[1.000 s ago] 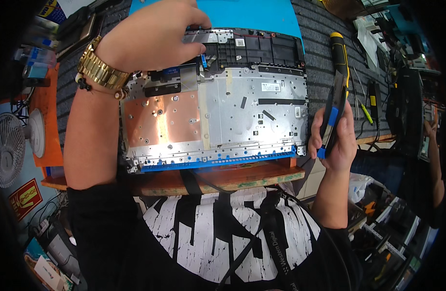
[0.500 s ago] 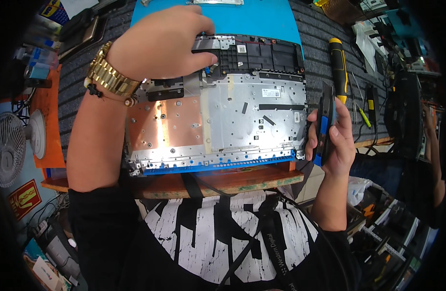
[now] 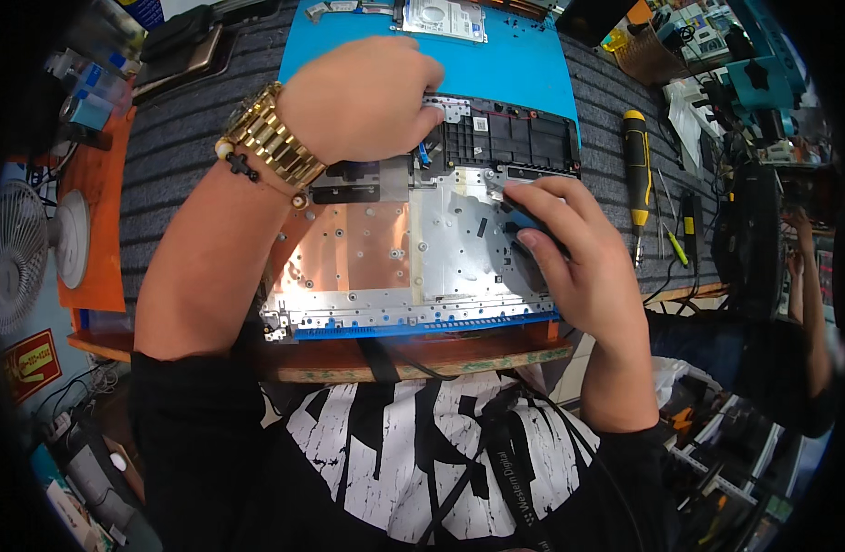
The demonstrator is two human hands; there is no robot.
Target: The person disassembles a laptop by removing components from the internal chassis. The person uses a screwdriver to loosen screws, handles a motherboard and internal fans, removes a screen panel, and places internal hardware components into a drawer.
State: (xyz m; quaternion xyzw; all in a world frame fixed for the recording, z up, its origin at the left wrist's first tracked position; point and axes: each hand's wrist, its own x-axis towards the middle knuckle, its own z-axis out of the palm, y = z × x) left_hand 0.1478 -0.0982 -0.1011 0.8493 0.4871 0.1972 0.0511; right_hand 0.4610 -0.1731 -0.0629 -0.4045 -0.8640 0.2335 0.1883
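Note:
An opened laptop chassis (image 3: pixel 455 235) lies before me, with a copper-coloured sheet (image 3: pixel 367 248) on its left half and black plastic along its far side. My left hand (image 3: pixel 367 97) bends over the far edge, thumb and fingers closed on the metal-and-plastic part there; its fingertips are partly hidden. Over the chassis's right half, my right hand (image 3: pixel 583 248) grips a dark, narrow piece with blue parts (image 3: pixel 524 221). Most of that piece is under the fingers, so its kind is unclear. A blue strip (image 3: pixel 422 325) runs along the near edge.
A blue mat (image 3: pixel 514 69) lies beyond the chassis, with a silver hard drive (image 3: pixel 445 20) and small screws at its far end. To the right are a yellow-and-black screwdriver (image 3: pixel 637 166) and a green-tipped tool (image 3: pixel 677 247). A fan (image 3: pixel 22 244) stands at the left.
My right hand has moved left with the dark piece, from beside the chassis to over its right half. In the picture, the chassis and my left hand sit lower and further right.

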